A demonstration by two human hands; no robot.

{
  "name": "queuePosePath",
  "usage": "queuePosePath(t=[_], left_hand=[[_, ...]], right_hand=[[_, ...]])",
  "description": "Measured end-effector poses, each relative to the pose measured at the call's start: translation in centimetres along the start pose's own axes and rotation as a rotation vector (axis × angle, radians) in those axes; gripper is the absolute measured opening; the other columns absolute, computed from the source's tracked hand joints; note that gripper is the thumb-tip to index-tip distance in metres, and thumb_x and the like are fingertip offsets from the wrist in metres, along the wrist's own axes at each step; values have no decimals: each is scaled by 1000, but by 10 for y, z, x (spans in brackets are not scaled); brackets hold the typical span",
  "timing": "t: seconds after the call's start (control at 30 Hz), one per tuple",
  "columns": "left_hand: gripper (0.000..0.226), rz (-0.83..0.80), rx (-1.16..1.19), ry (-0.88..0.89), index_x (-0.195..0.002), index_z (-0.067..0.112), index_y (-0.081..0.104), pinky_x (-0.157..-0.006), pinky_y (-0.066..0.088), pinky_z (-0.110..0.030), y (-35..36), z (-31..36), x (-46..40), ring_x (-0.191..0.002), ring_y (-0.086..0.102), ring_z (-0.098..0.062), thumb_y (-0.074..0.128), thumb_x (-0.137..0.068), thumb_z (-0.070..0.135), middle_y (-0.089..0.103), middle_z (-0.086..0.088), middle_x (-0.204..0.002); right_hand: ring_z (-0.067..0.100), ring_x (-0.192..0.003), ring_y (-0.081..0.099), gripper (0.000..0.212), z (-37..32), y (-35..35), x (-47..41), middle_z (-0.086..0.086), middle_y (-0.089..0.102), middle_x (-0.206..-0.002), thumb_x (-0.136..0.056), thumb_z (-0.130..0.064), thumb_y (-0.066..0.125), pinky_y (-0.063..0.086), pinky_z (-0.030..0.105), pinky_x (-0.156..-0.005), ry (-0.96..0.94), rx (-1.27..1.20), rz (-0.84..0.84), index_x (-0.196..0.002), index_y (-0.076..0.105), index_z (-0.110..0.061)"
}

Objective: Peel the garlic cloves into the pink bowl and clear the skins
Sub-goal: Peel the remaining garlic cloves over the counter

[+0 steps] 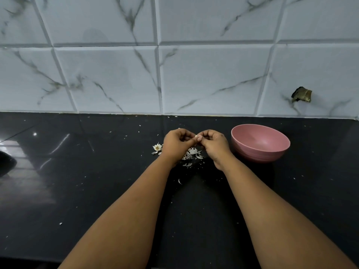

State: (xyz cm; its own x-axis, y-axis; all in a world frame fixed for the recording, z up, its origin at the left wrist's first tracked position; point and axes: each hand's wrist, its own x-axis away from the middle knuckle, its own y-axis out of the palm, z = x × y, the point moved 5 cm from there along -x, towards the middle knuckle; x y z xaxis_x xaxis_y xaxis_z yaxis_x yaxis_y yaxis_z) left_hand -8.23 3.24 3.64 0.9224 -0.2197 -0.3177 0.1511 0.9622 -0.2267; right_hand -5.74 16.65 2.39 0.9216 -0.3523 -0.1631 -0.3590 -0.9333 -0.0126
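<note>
The left hand [177,141] and right hand [212,142] meet fingertip to fingertip above the black countertop [97,191], fingers curled, together pinching a small garlic clove [196,136] between them. A heap of papery garlic skins [191,154] lies directly under the hands. The garlic root stub [157,147] sits just left of the left hand. The pink bowl [260,142] stands just right of the right hand.

No readable txt, labels, brands or nos. anywhere.
</note>
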Motion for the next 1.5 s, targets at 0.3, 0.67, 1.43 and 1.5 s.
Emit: queuePosePath(t=[0.3, 0.67, 1.43, 1.5], left_hand=[[12, -67, 120, -3, -95, 7, 71, -82, 58, -30, 5, -2, -2, -81, 70, -17, 71, -85, 1, 73, -13, -86], [7, 33, 313, -173, -96, 0, 66, -65, 55, -17, 2, -11, -4, -62, 68, -5, 60, -93, 1, 70, -10, -77], [13, -10, 488, -214, -100, -3, 66, -67, 55, -20, 3, -9, -3, -76, 69, -18, 65, -89, 5, 69, -14, -85], [15, -21, 492, -234, -100, -1, 67, -63, 52, -18, 4, -11, -4, -77, 67, -19, 67, -90, 10, 67, -13, -84]], right_hand=[[22, -84, 61, 24, 14, 2, -8, 7, 66, -92, -99, -21, 43, 52, 40, -73, 105, 173, -4, -82, 59, -21], [6, -67, 63, 12, -11, -16, 3, -1, 71, -76, -75, -9, 79, 52, 19, -66, -142, 170, 203, -71, 71, -16], [15, -66, 64, 13, -13, -2, 5, -3, 67, -68, -85, -22, 72, 56, 33, -69, -220, 391, 70, -76, 70, -13], [9, -63, 58, 10, -14, -1, 6, -5, 64, -68, -82, -19, 75, 53, 28, -67, -241, 404, 72, -77, 70, -12]])
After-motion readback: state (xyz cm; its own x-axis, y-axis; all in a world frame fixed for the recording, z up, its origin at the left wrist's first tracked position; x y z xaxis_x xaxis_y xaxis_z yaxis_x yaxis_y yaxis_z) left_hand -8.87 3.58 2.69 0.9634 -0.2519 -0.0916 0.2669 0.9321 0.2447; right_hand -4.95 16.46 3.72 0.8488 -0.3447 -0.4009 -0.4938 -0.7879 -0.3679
